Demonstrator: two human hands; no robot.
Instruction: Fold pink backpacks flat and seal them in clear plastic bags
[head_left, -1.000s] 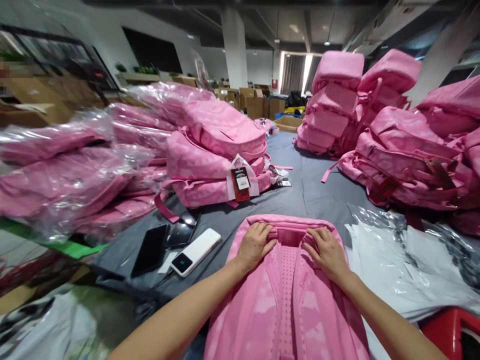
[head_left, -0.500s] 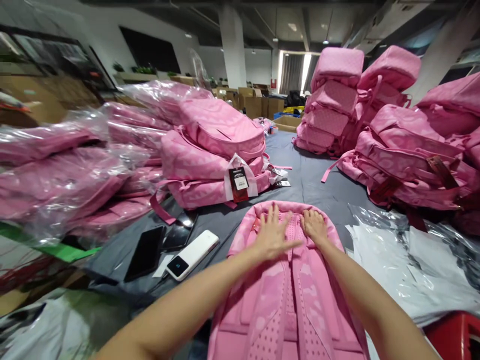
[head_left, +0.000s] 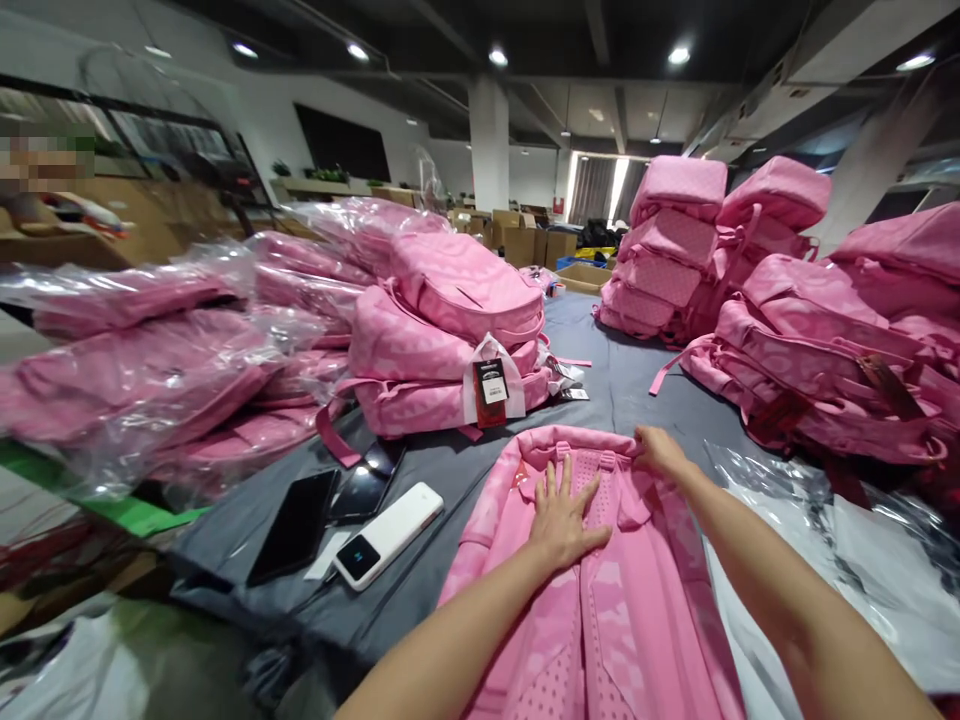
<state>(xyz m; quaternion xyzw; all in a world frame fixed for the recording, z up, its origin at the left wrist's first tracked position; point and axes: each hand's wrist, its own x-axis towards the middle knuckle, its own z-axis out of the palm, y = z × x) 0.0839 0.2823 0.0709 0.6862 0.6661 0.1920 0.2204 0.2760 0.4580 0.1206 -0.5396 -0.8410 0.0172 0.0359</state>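
A pink camouflage backpack [head_left: 651, 600] lies in front of me with its back panel and shoulder straps facing up. My left hand [head_left: 559, 515] rests flat on the upper part of the straps, fingers spread. At the top right corner, my right hand [head_left: 660, 452] grips the backpack's edge with curled fingers; the fingertips are partly hidden. Beyond its top edge are stacked pink backpacks [head_left: 442, 340], one with a black and red hang tag [head_left: 491, 390].
Left of the backpack lie a white power bank [head_left: 390, 535] and dark phones [head_left: 294, 525]. Plastic-wrapped pink backpacks [head_left: 150, 370] are heaped at the left. More backpacks [head_left: 664, 270] stand piled at the right, above clear plastic bags [head_left: 840, 560]. The table has a grey cover [head_left: 600, 385].
My right hand has moved from the top of the straps out to the backpack's top right corner. My left hand stays spread on the straps. The view has tilted upward.
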